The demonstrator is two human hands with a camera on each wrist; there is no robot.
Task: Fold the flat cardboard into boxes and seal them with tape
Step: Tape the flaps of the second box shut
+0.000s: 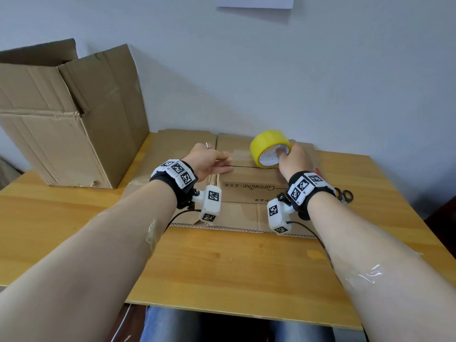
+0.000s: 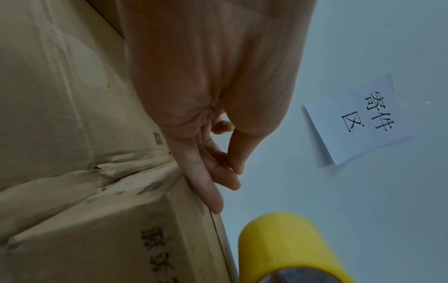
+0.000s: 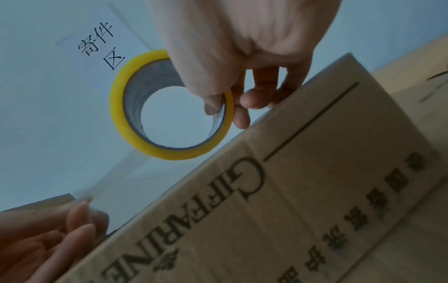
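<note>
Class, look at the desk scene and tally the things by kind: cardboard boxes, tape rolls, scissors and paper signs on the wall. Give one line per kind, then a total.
Cardboard boxes: 2 (open box, printed box)
Tape rolls: 1 (yellow roll)
Scissors: 1
Paper signs: 1
Total: 5

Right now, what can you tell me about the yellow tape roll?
The tape roll is a yellow ring with a pale inner core and an open middle. It stands on edge over the folded box. The right hand grips its rim, thumb inside. A clear strip runs from it to the left hand.
</note>
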